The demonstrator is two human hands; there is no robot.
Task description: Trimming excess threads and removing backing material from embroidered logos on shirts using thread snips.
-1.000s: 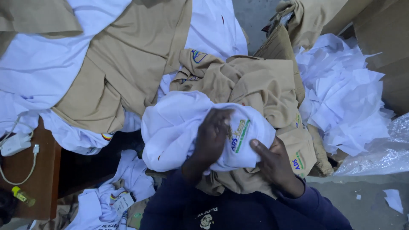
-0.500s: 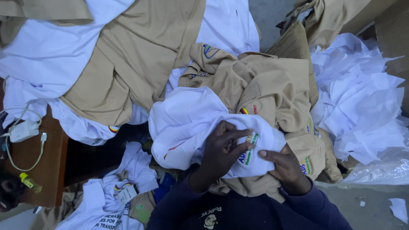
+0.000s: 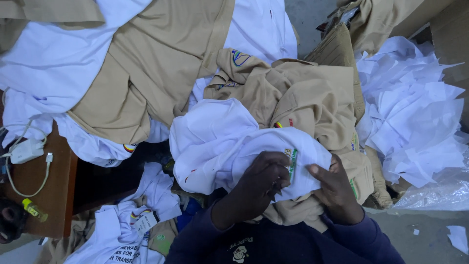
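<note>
Since a second ago, the crumpled white cotton shirt (image 3: 234,146) has been drawn closer, now at 6 o'clock below the tan uniform pile (image 3: 303,98). Left hand (image 3: 261,183) pinches its striped label; right hand (image 3: 334,188) grips the hem.

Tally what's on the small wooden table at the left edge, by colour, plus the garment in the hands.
White: 1, a charger with cable on the wooden table
Yellow: 1, a small bottle on that table
White: 1, the white garment gripped by the left hand and right hand
Total: 3
</note>
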